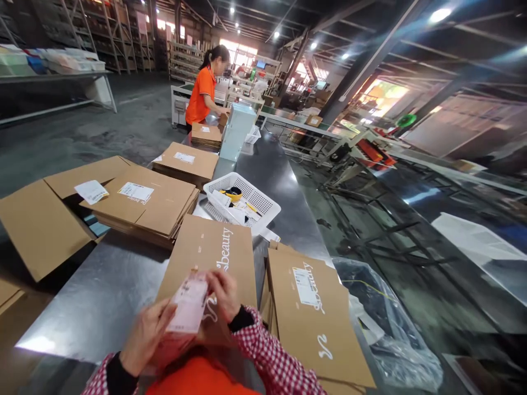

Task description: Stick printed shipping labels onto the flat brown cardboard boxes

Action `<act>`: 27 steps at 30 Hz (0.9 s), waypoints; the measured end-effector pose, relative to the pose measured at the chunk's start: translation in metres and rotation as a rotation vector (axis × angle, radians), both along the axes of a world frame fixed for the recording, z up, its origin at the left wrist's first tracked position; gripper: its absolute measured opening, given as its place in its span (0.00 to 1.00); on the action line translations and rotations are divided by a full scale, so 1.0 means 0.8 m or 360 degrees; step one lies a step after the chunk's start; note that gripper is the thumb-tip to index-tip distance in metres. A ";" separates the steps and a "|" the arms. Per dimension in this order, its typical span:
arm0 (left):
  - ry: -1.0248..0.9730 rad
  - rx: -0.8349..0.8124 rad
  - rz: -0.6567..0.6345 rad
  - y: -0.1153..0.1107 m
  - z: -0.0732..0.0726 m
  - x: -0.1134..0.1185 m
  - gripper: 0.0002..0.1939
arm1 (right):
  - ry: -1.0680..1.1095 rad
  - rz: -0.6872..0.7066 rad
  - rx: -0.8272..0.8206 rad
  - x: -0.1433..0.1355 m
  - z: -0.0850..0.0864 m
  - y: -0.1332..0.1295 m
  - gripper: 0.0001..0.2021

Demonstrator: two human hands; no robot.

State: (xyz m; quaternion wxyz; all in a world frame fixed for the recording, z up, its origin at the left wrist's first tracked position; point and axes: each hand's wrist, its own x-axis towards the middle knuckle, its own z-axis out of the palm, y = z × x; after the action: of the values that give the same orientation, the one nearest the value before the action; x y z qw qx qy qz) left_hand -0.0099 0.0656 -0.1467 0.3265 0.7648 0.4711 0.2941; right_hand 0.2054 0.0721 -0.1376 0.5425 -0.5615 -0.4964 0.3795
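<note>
My left hand (145, 336) and my right hand (223, 294) together hold a small stack of white-and-pink labels (188, 303) close to my chest. Right behind the labels lies a flat brown cardboard box (214, 252) printed with "beauty" on the metal table (107, 296). A second flat box (315, 312) with a white label stuck on it lies just right of my right hand.
A white plastic basket (247, 193) with tape and papers sits beyond the boxes. Stacks of flattened cartons (144, 206) cover the left of the table. A person in an orange shirt (202, 93) works at the far end. A plastic bag (382, 323) hangs at the table's right edge.
</note>
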 end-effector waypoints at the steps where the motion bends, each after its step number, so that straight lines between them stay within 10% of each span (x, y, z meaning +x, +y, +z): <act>1: 0.0084 0.0010 -0.0086 0.000 -0.009 -0.008 0.21 | 0.0026 -0.0120 -0.0013 0.017 0.004 0.019 0.15; 6: 0.0310 0.0355 -0.0221 -0.006 -0.059 -0.029 0.19 | -0.0161 -0.0150 -0.0085 0.096 0.018 0.116 0.14; 10: 0.0181 0.0641 -0.0232 -0.007 -0.084 -0.021 0.17 | -0.0992 0.0111 -0.0285 0.108 0.005 0.152 0.26; 20: -0.0036 0.0467 -0.0147 0.006 -0.106 -0.014 0.19 | -0.1973 -0.0108 -0.0553 0.063 -0.002 0.141 0.47; 27: -0.0009 0.0463 -0.0211 0.013 -0.108 -0.018 0.20 | -0.2026 0.0046 -0.0311 0.035 -0.035 0.138 0.28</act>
State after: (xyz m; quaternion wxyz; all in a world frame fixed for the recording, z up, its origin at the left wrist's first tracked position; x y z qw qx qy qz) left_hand -0.0242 0.0758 -0.2327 0.2323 0.8326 0.3713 0.3392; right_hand 0.2334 0.1824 -0.1653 0.0830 -0.7169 -0.6918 0.0227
